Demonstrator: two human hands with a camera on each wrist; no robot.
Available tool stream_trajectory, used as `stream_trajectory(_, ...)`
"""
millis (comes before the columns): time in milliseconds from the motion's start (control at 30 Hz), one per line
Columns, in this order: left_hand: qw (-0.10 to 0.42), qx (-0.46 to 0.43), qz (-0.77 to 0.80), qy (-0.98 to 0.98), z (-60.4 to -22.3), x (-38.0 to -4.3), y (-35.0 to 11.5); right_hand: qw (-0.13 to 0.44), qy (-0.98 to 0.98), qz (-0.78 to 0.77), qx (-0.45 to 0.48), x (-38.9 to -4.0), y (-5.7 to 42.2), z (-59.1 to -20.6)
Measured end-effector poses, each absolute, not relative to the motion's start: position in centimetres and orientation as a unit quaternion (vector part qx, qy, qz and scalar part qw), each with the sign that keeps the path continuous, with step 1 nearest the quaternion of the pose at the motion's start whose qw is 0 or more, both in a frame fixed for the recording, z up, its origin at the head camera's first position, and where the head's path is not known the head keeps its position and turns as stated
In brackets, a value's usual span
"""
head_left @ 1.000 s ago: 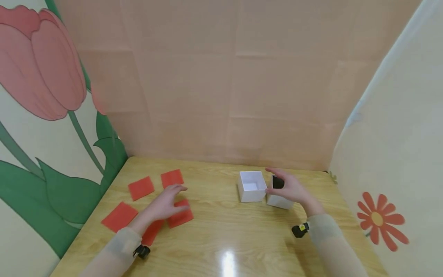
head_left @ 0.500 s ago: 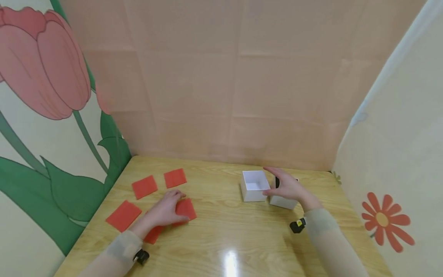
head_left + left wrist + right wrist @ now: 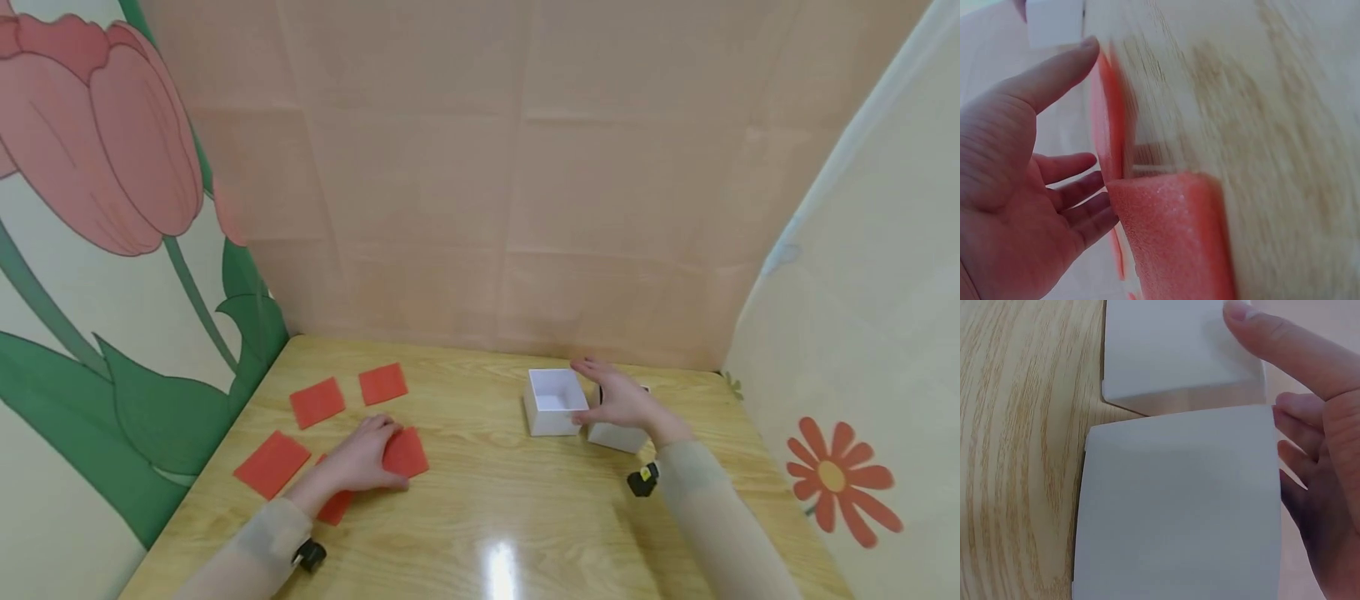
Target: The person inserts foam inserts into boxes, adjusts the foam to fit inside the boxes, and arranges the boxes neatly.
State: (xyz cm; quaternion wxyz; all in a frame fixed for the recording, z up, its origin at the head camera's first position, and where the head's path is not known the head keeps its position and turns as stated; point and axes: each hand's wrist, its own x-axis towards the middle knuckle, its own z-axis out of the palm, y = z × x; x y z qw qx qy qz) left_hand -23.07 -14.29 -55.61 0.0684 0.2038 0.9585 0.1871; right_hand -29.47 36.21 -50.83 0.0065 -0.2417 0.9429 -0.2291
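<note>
My left hand (image 3: 360,458) is low over a red square pad (image 3: 405,452), thumb and fingers spread around it. In the left wrist view the thumb tip reaches the edge of that thin pad (image 3: 1109,119), and the fingertips are along its other side. A second, thicker-looking red pad (image 3: 1175,234) lies nearer that camera. Over on the right, my right hand (image 3: 621,400) spans the side of an open-topped white box (image 3: 555,423). Its thumb overlaps the near wall and its fingers reach the back rim. A second white box (image 3: 617,436) stands beneath the palm, partly hidden.
Further red pads lie on the wooden table (image 3: 465,500): one at back left (image 3: 317,402), one behind the left hand (image 3: 383,383), one at far left (image 3: 272,464), and one under the left wrist (image 3: 335,507). A cloth backdrop (image 3: 450,208) rises behind the table.
My left hand has come down around the red pad, its thumb drawing toward the near edge. The right hand has closed in slightly around the left white box. The head view has shifted a little.
</note>
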Motion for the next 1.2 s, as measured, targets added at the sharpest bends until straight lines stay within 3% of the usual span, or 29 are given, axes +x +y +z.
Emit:
stream_trajectory(200,0.067,0.211,0.188,0.957,-55.64,-23.12,-14.47,0.035,0.947,-0.228,-0.225,-29.82,36.27,-50.95)
stream_trajectory(1200,0.089,0.202,0.174,0.96,-54.91,-23.59,-14.69,0.055,0.951,-0.216,-0.214,-29.94,35.42,-50.38)
